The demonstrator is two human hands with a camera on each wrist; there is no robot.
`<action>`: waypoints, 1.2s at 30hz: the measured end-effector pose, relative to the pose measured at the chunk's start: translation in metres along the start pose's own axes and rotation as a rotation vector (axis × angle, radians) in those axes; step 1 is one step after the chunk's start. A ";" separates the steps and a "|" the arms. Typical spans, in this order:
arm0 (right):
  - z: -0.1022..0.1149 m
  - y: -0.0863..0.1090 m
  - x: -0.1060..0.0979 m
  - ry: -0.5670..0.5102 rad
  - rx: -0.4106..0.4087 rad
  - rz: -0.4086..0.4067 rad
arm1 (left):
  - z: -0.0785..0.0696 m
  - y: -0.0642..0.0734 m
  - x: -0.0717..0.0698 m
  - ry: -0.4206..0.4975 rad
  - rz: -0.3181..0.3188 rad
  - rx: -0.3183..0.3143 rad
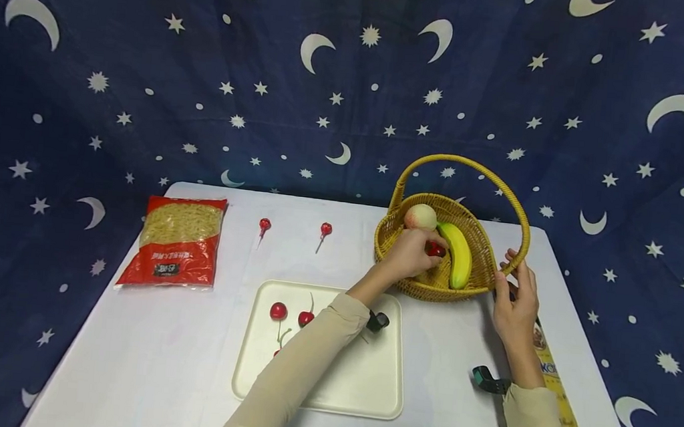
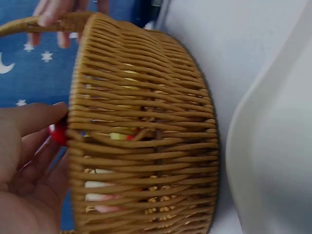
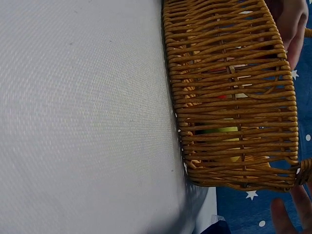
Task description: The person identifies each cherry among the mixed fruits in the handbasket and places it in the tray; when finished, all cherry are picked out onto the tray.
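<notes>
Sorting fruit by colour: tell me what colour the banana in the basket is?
Yellow with a greenish end; the banana shows best in the head view.

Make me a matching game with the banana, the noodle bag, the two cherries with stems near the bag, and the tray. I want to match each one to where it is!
Things:
1. banana
2. noodle bag
3. two cherries
4. tray

Places:
A. at the table's left edge
B. under the left arm, near the front
C. inside the basket
D. on the bare table behind the tray

Pairs: 1-C, 2-A, 3-D, 4-B
</notes>
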State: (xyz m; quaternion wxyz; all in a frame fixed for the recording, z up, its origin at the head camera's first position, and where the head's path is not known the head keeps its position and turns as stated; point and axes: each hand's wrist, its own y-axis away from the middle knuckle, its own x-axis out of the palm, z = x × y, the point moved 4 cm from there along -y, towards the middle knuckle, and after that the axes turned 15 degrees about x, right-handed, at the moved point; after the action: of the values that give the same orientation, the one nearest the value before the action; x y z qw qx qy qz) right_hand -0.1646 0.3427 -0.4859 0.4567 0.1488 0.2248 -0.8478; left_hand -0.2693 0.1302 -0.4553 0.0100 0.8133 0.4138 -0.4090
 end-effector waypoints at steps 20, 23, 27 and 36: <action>-0.001 0.004 -0.002 0.012 0.018 -0.010 | -0.040 0.083 -0.065 0.383 -0.365 0.091; -0.001 0.004 -0.002 0.011 0.018 -0.013 | -0.043 0.102 -0.071 0.395 -0.399 0.095; 0.000 0.005 -0.002 0.021 0.015 -0.010 | -0.044 0.131 -0.077 0.393 -0.447 0.092; 0.003 0.004 -0.001 0.008 0.007 -0.009 | -0.047 0.192 -0.097 0.208 -0.528 0.116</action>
State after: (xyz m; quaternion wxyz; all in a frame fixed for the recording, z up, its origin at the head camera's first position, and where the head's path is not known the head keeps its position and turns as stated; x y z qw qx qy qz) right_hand -0.1608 0.3404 -0.4837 0.4514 0.1528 0.2243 -0.8500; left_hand -0.1391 -0.0435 -0.4207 -0.1857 0.7142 0.5861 -0.3346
